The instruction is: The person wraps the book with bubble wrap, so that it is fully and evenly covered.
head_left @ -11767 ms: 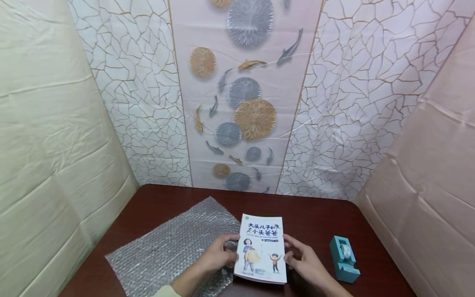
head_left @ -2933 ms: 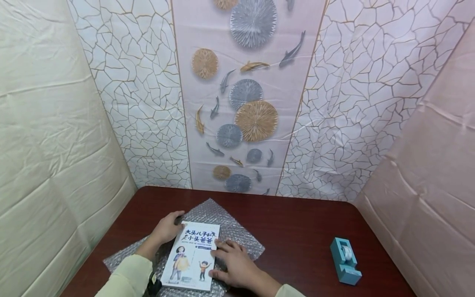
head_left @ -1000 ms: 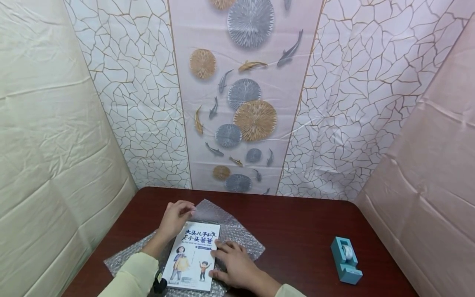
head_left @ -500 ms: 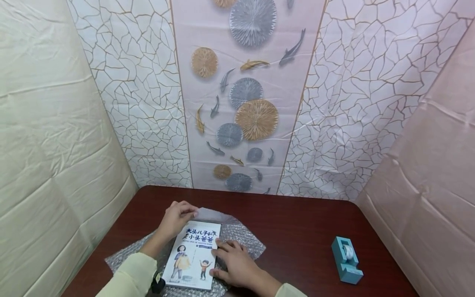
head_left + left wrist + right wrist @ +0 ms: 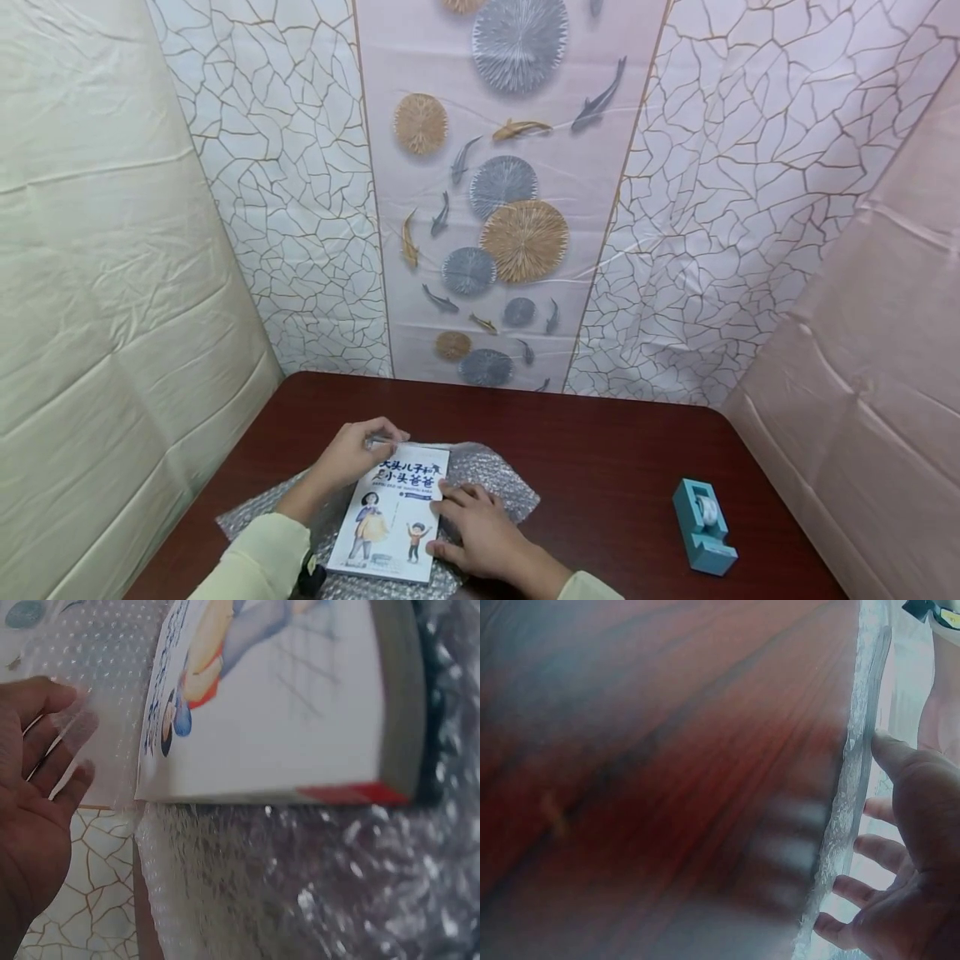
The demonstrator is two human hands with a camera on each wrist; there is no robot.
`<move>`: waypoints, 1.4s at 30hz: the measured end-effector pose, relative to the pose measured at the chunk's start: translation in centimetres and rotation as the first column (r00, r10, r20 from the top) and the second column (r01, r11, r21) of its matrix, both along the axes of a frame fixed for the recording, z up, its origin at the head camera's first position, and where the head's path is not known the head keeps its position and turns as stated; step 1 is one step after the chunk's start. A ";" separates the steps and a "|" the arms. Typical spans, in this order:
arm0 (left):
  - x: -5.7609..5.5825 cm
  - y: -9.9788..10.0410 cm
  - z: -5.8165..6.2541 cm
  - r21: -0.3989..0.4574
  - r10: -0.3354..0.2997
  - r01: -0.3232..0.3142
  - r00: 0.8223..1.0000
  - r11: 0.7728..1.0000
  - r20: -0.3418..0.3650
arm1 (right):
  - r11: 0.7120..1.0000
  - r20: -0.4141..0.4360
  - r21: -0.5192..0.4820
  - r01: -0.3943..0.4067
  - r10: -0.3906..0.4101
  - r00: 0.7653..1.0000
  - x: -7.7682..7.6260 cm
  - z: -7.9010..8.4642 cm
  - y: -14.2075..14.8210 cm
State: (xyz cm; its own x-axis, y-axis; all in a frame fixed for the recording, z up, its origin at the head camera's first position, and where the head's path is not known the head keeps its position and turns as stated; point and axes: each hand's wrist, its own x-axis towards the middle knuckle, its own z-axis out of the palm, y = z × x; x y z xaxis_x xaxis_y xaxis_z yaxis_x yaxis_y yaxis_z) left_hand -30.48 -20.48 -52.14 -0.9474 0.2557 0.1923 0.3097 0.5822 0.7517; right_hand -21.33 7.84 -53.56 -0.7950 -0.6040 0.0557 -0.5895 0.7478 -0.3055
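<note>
A white picture-covered book lies face up on a sheet of bubble wrap on the table. My left hand is at the book's top left, pinching the far corner of the wrap, which is raised and folded toward the top edge. In the left wrist view, clear film passes over the fingers of the left hand, beside the book. My right hand rests on the book's right edge with fingers spread. The right wrist view has the right hand's fingertips along that edge.
A teal tape dispenser with a roll of clear tape stands at the right of the dark red-brown table. A patterned cloth hangs behind the table's far edge. A black band is near the left sleeve.
The book went from the right of the wrap onto it. The left hand left the book's edge, took the wrap's far corner and drew it toward the book's top. The right hand stayed put lately.
</note>
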 end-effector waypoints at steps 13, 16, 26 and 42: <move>0.6 -0.6 -0.8 -0.169 -0.182 0.179 0.983 0.969 -0.003 | 1.000 -0.006 0.000 0.007 -0.007 1.000 -0.1 -0.1 0.0; 0.6 -0.6 -0.8 -0.210 -0.184 0.179 0.983 0.961 -0.004 | 1.000 0.001 0.000 0.008 -0.008 1.000 -0.1 0.0 0.0; 0.7 -0.2 -0.7 -0.258 -0.205 0.195 0.979 0.946 -0.015 | 1.000 0.017 -0.008 0.002 -0.002 1.000 -0.1 0.0 0.1; 0.7 0.6 -1.5 -0.404 -0.308 0.261 0.950 0.877 -0.055 | 1.000 -0.015 -0.004 0.005 -0.005 1.000 0.0 0.2 -0.1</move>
